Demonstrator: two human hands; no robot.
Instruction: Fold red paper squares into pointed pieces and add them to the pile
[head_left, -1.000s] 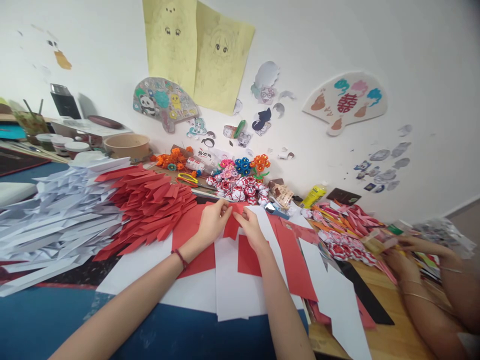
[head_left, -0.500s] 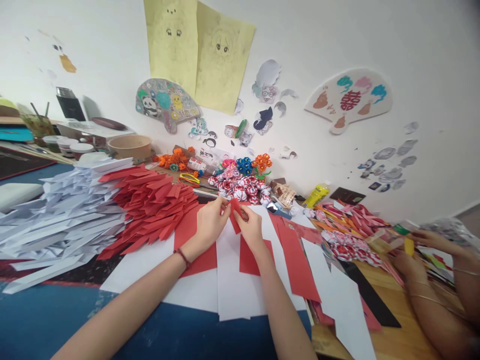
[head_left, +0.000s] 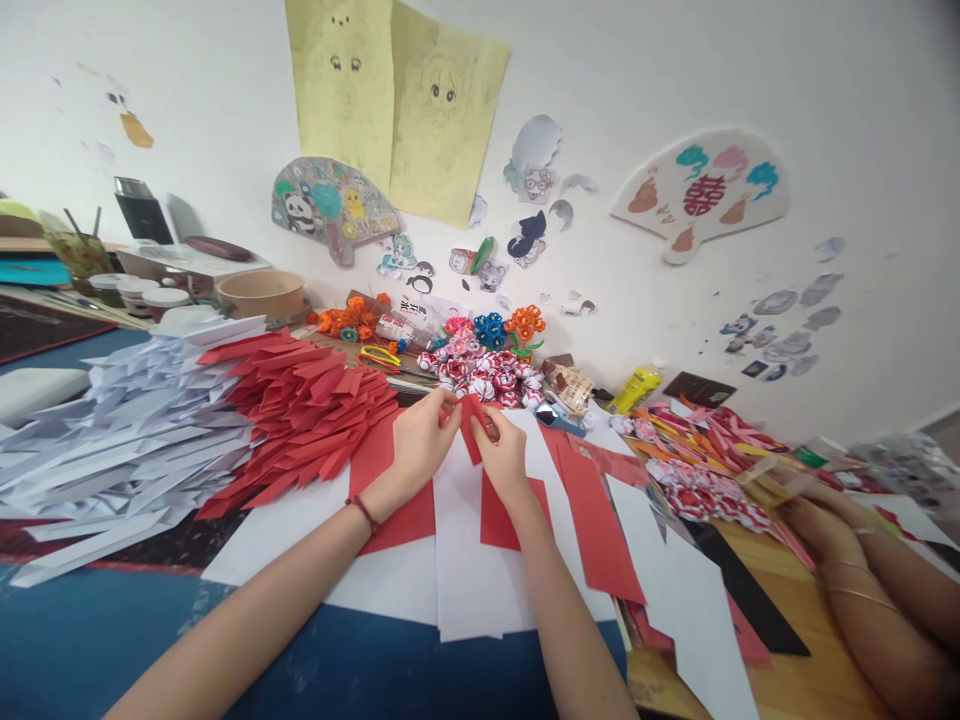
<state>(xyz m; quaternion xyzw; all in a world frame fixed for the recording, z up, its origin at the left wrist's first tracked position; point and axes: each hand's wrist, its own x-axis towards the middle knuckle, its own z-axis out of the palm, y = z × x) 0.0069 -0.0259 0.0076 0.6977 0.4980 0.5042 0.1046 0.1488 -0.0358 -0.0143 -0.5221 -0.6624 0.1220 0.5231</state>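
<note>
Red paper [head_left: 470,430], seemingly folded, sits in a two-handed grip in the head view: the person's left hand [head_left: 421,437] pinches its upper left edge, the right hand [head_left: 503,452] its right side, probably to line up its edges. Just below the grip lie white sheets [head_left: 466,575]; left of it, red strips [head_left: 307,415] and, farther out, white strips [head_left: 150,440] are heaped, apparently sorted by colour within easy reach.
</note>
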